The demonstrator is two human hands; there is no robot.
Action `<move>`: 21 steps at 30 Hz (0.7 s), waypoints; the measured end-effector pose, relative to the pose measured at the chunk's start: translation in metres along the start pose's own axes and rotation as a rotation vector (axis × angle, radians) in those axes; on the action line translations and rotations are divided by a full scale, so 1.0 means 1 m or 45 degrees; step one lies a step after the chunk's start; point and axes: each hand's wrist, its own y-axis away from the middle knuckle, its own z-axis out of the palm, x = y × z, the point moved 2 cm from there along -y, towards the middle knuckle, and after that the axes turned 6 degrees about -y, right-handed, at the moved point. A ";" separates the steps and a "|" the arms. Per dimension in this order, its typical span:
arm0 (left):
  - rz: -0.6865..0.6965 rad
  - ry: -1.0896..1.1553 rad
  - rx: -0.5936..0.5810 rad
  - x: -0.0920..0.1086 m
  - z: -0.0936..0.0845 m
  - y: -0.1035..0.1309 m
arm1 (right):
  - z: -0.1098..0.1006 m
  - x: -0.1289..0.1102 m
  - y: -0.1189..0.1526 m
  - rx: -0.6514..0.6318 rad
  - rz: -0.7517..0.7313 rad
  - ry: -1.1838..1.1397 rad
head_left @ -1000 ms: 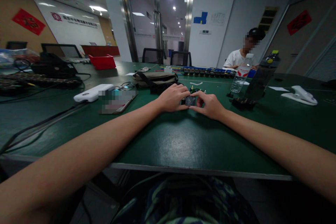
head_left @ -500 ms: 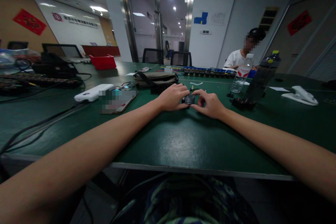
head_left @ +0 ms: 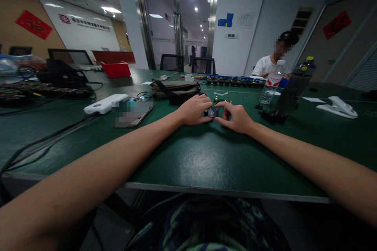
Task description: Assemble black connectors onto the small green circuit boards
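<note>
A small black block-like part is held between my two hands, low over the green table. My left hand grips its left side, thumb in front and fingers curled over behind. On the right side, my right hand pinches it between thumb and index finger, the other fingers curled. Just behind the part lies a small green circuit-like piece, partly hidden by my hands. A grey-brown pouch with a black strap rests behind my left hand.
To the left lie a white power-bank-like device, a flat phone-like object, glasses and cables. A clear bottle, a dark bottle and a white clamp stand or lie right. Across the table sits a person.
My hands and the black part hold almost the same place. Behind the glass door, a distant figure has shifted slightly to the right.
</note>
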 end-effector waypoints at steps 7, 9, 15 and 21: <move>0.008 0.005 -0.019 0.001 0.001 0.001 | 0.000 -0.001 -0.001 -0.025 0.013 -0.007; 0.003 0.002 -0.029 0.001 0.001 0.001 | 0.000 -0.001 -0.001 -0.025 0.014 -0.010; -0.019 0.021 -0.050 0.001 0.002 0.000 | -0.001 -0.002 -0.001 -0.007 0.018 -0.008; -0.015 0.033 -0.050 0.001 0.002 0.000 | -0.001 -0.003 -0.001 -0.032 0.028 -0.018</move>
